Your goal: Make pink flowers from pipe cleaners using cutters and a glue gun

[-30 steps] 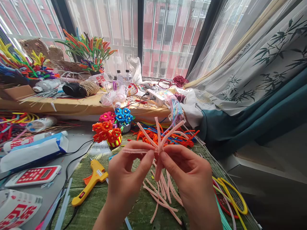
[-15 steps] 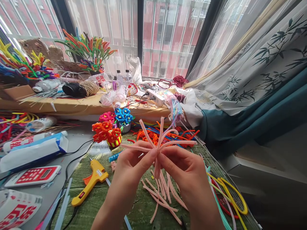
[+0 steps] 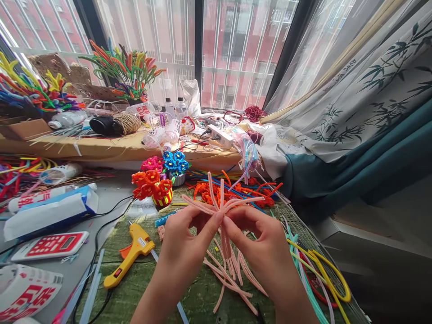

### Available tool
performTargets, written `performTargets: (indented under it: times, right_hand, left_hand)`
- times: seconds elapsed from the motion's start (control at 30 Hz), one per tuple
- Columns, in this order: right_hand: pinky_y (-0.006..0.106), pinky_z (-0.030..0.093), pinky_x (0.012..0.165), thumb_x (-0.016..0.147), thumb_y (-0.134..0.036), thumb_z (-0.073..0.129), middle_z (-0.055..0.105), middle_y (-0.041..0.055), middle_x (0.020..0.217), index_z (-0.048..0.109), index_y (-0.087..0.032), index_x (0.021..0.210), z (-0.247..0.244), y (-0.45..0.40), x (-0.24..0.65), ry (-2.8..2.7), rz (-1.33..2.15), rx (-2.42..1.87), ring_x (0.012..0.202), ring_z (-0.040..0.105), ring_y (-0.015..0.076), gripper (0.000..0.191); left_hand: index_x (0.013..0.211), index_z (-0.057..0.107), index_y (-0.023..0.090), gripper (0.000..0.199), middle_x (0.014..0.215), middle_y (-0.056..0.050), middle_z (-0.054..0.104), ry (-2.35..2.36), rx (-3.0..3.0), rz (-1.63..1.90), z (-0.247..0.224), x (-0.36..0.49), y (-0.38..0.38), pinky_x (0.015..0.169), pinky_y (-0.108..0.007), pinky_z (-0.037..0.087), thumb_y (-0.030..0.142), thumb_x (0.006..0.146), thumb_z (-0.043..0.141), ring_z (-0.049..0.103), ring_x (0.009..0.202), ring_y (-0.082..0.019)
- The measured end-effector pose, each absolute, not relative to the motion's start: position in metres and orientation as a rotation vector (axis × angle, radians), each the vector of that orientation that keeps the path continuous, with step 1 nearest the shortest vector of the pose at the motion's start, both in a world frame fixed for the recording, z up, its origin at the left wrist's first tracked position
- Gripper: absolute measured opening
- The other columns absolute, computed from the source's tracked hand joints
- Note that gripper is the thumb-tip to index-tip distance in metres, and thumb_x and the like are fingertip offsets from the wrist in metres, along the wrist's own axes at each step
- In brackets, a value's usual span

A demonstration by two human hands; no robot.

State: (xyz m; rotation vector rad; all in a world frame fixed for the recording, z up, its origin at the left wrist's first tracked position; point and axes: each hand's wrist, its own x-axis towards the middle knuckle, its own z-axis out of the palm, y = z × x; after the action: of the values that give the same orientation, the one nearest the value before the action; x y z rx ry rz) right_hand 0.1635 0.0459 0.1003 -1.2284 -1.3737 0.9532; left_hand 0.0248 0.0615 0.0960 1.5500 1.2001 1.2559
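Note:
Pink pipe cleaners [image 3: 221, 198], crossed at one centre with arms fanning out, are held up above the green mat [image 3: 141, 297]. My left hand [image 3: 189, 234] pinches the bundle's centre between thumb and fingers. From the other side, my right hand [image 3: 258, 231] grips the same spot, its thumb tip beside the left one. Some arms of the bundle hang down below the thumbs. Beneath the hands, several loose pink pipe cleaners [image 3: 232, 288] lie scattered on the mat, partly hidden by the right hand and wrist.
A yellow glue gun [image 3: 133, 254] lies left of my hands, its cord running forward. Behind stand pots of orange flowers [image 3: 151, 186] and blue flowers [image 3: 175, 163]. Orange pipe cleaners [image 3: 209, 192] are heaped beyond my hands. Yellow strands [image 3: 324, 265] curl at the right edge.
The pink arms have shifted: the side ones now angle differently, and more of the bundle hangs below the thumbs. Both hands keep their pinch. The view has moved slightly.

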Motion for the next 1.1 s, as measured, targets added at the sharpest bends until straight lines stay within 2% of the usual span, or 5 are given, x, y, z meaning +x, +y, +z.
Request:
performTargets:
  times: [0.3, 0.5, 0.73, 0.93, 1.1]
  right_hand:
    - [0.027, 0.05, 0.066, 0.074, -0.019, 0.061, 0.069, 0.0003, 0.07, 0.068, -0.018, 0.074, 0.097, 0.047, 0.166, -1.429, 1.036, -1.278, 0.067, 0.064, 0.0164, 0.006]
    - [0.024, 0.05, 0.067, 0.074, -0.022, 0.068, 0.069, -0.0005, 0.075, 0.065, -0.019, 0.081, 0.095, 0.046, 0.171, -1.271, 1.143, -1.15, 0.071, 0.064, 0.0146, 0.008]
    - [0.027, 0.051, 0.065, 0.079, -0.039, 0.071, 0.069, 0.0039, 0.081, 0.071, -0.017, 0.084, 0.093, 0.049, 0.173, -1.366, 1.245, -1.113, 0.07, 0.063, 0.0165, 0.022]
    - [0.021, 0.046, 0.055, 0.079, -0.039, 0.073, 0.065, -0.0008, 0.069, 0.071, -0.018, 0.08, 0.09, 0.052, 0.169, -1.269, 1.223, -1.103, 0.059, 0.059, 0.0113, 0.021]
    - [0.02, 0.046, 0.053, 0.076, -0.039, 0.076, 0.066, -0.0007, 0.064, 0.068, -0.017, 0.075, 0.087, 0.055, 0.165, -1.154, 1.273, -1.059, 0.057, 0.059, 0.0112, 0.024]
  left_hand:
    - [0.086, 0.064, 0.019, 0.023, 0.087, -0.003, 0.069, 1.118, 1.722, 1.011, 0.092, 0.022, 0.06, 0.071, -0.027, 0.046, 0.036, 0.092, 0.05, 0.06, 0.077, -0.017]
    - [0.077, 0.056, 0.019, 0.028, 0.077, -0.002, 0.063, 1.157, 1.785, 0.944, 0.092, 0.017, 0.062, 0.064, -0.025, 0.041, 0.038, 0.094, 0.046, 0.055, 0.071, -0.016]
    - [0.077, 0.057, 0.017, 0.025, 0.073, 0.003, 0.049, 0.97, 1.58, 0.909, 0.094, 0.015, 0.065, 0.048, -0.019, 0.039, 0.038, 0.091, 0.053, 0.046, 0.055, -0.008]
    - [0.086, 0.061, 0.017, 0.018, 0.083, -0.001, 0.059, 0.922, 1.39, 0.945, 0.094, 0.018, 0.067, 0.051, -0.018, 0.043, 0.035, 0.083, 0.065, 0.055, 0.066, -0.011]
    - [0.086, 0.062, 0.016, 0.022, 0.066, 0.003, 0.057, 0.968, 1.403, 0.865, 0.098, 0.017, 0.065, 0.044, -0.016, 0.033, 0.038, 0.083, 0.065, 0.041, 0.05, -0.006]
